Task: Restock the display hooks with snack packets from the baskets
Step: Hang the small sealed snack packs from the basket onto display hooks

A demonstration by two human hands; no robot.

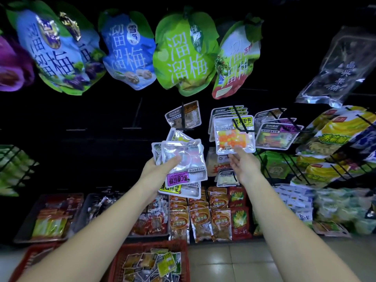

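- Head view, landmark: the candy packet (235, 137), clear-fronted with orange and yellow pieces, hangs at the front of its hook (241, 121). More packets are stacked behind it on the same wire.
- My right hand (243, 162) is directly under the candy packet, fingers reaching up to its lower edge. Whether they pinch that edge or only touch it, I cannot tell.
- My left hand (160, 165) is left of the candy packet and a little lower. Its thumb is clamped across the front of a fan of packets (184, 159), so that hand grips the stock.
- The fan stands roughly upright, tilted slightly. The printed headers, pink and yellow, sit at the bottom and read upside down.
- Judgement: the hanging ends point down toward me, away from the hooks, so each packet needs turning end over end before it goes on.
- Key relation: the fan lies just left of my right hand, near it but not touching. The right hand is the one nearer the hook, so it probably does the hanging while the left feeds it.
- Up and left of the candy packet, a single grey packet (184, 116) hangs on its own wire. That hook looks short of stock.
- Far below the candy packet, on the floor, the red basket (122, 254) holds loose packets. Restocking looks only partly done.
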